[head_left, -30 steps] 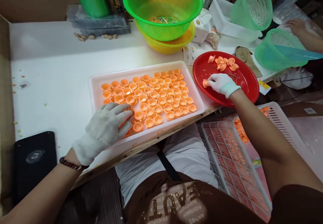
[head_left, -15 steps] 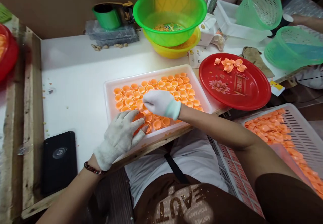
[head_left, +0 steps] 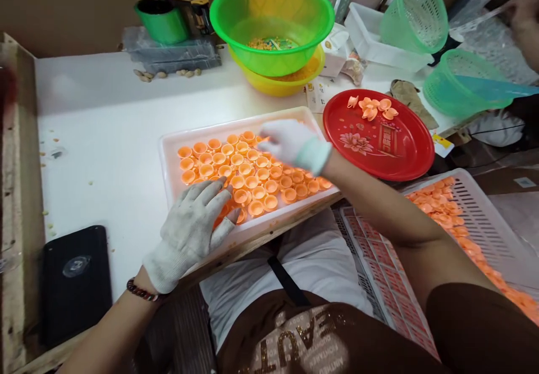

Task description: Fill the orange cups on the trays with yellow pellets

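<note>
A white tray (head_left: 166,166) on the table holds many small orange plastic cup-shaped pieces (head_left: 251,182), most with their round mouths facing up. My left hand (head_left: 189,225), in a white knitted glove, lies over the tray's near left part. Its fingers are spread and touch or hover just above the cups; what lies under the palm is hidden. Over the back right of the tray is my right hand (head_left: 290,145), gloved in white with a pale green cuff. Motion blurs its fingers, which point left, and I cannot make out anything in them.
Right of the tray, a red plate (head_left: 370,163) bears several orange pieces. Green (head_left: 273,62) and yellow basins stand behind. A black phone (head_left: 78,284) lies at left. A crate (head_left: 480,217) of orange pieces sits low at right. Another person's hand (head_left: 528,26) shows at far right.
My right hand has moved right and away from the middle of the tray, its fist loosening. My left hand stays at the near left of the tray. The view has shifted slightly right.
</note>
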